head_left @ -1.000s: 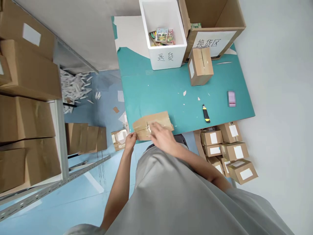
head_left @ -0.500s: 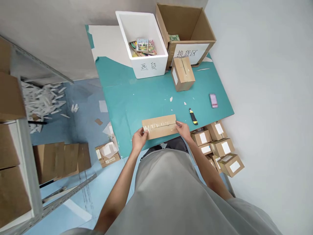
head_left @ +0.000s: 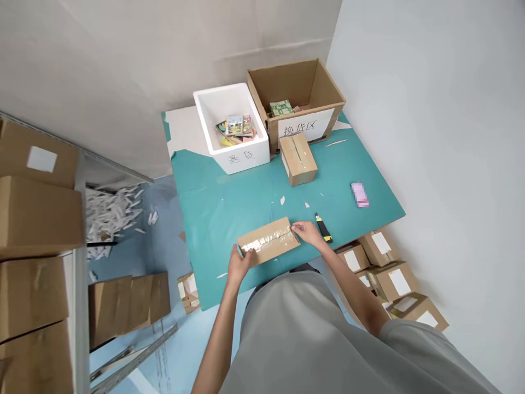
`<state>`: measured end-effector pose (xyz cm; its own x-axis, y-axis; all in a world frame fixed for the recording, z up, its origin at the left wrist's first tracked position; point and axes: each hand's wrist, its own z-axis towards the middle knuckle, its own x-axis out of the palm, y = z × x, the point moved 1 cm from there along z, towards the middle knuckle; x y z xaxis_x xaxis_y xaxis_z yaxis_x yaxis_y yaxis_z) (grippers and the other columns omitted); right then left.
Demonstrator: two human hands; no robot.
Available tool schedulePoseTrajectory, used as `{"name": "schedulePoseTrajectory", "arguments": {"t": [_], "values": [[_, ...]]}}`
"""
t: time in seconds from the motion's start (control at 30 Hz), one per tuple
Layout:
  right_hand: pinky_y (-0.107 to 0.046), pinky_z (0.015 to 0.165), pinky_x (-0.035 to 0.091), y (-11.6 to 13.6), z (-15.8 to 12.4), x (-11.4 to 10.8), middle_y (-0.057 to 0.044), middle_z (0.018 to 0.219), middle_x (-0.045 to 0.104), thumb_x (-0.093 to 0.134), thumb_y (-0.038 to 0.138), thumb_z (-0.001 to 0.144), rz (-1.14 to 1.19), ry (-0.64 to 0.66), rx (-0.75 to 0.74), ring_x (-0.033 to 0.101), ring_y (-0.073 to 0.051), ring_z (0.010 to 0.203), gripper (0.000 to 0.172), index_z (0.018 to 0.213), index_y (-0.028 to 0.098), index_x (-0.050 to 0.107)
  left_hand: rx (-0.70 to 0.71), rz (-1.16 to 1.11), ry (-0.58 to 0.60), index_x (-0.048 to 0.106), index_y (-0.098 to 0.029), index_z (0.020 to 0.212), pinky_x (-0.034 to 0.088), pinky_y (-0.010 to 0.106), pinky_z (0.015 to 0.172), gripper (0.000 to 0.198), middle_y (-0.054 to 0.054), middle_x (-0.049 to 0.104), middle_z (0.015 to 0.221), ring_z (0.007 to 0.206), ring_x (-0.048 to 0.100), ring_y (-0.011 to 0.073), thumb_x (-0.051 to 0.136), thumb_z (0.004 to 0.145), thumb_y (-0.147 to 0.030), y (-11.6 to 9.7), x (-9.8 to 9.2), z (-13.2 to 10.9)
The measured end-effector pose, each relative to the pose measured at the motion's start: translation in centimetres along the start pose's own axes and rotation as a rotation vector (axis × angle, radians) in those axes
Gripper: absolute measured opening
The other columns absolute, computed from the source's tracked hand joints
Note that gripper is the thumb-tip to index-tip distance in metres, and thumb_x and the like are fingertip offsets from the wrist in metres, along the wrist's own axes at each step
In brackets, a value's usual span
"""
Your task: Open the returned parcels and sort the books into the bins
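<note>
A flattened cardboard box [head_left: 268, 242] with clear tape along its middle lies at the near edge of the teal table [head_left: 213, 208]. My left hand [head_left: 238, 266] grips its left end, fingers closed on the edge. My right hand [head_left: 307, 232] pinches its right end. A yellow and black utility knife [head_left: 324, 228] lies just right of my right hand.
A small sealed box [head_left: 298, 158] stands mid-table before a white foam bin [head_left: 232, 128] and an open labelled carton [head_left: 299, 98]. A pink item [head_left: 360, 194] lies at right. Small labelled boxes [head_left: 385, 268] sit on the floor at right; shelving with cartons [head_left: 36, 241] stands at left.
The flat box has been turned and laid along the table's near edge. My right hand moved from its top to its right end. The view tilted up and back.
</note>
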<state>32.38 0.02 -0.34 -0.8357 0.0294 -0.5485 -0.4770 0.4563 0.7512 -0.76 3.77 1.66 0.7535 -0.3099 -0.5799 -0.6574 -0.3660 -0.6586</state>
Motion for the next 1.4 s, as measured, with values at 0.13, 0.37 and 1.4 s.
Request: {"name": "schedulePoseTrajectory", "arguments": {"t": [0.13,0.37,1.4], "values": [[-0.047,0.121,0.059,-0.4,6.1,-4.2,-0.018,0.154,0.076,0.077,0.047,0.102,-0.024,-0.083,0.028,0.077,-0.035,0.138,0.055,0.150,0.020,0.075,0.072,0.055,-0.167,0.049,-0.009,0.165,0.034,0.057,0.141,0.081,0.029,0.050,0.176,0.171,0.042,0.0421,0.071,0.096,-0.046,-4.6,2.3,2.5],[-0.049,0.134,0.044,-0.1,18.8,-11.8,-0.030,0.167,0.061,0.079,0.057,0.097,0.054,-0.276,0.114,0.056,-0.040,0.161,0.086,0.163,0.005,0.058,0.318,0.064,-0.116,0.052,-0.010,0.168,0.027,0.058,0.144,0.078,0.026,0.056,0.172,0.174,0.036,0.0426,0.072,0.100,-0.045,-19.4,10.6,11.4],[-0.047,0.114,0.058,-12.4,9.6,-10.1,-0.023,0.130,0.079,0.068,0.069,0.097,0.002,-0.324,0.182,0.076,-0.034,0.120,0.067,0.133,0.013,0.074,0.630,0.237,0.120,0.045,-0.012,0.176,0.009,0.060,0.147,0.071,0.020,0.027,0.190,0.181,0.011,0.0373,0.047,0.114,-0.047,-18.8,18.1,3.9]]}}
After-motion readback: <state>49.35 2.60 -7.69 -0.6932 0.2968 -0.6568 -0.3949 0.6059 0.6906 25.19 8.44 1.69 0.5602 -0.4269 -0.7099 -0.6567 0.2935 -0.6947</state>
